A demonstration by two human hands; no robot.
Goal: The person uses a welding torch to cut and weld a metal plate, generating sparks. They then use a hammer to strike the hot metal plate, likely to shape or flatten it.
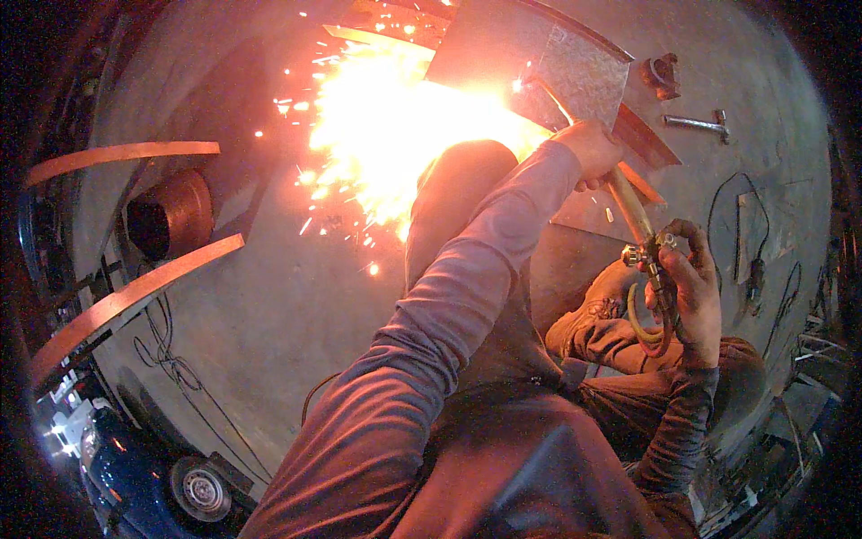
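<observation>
A cutting torch (pixel 631 207) lies slantwise across my front, held in both hands. My left hand (pixel 591 154) is closed around its front part, near the thin neck. My right hand (pixel 699 292) grips the rear end beside the brass valves (pixel 634 255), where hoses (pixel 663 340) bend down. The torch tip glows bright at a grey steel plate (pixel 575 76) with reddish edges. A white-hot burst of sparks (pixel 386 121) sprays left from there, hiding part of the plate and the floor. My knee is close to the sparks.
A hammer (pixel 700 123) and a rusty metal piece (pixel 662 76) lie at the far right. To the left are curved steel strips (pixel 135 287), a rusty pipe section (pixel 184 216) and loose cables (pixel 171 364). A blue car (pixel 135 472) stands lower left. A black cord (pixel 759 207) lies right.
</observation>
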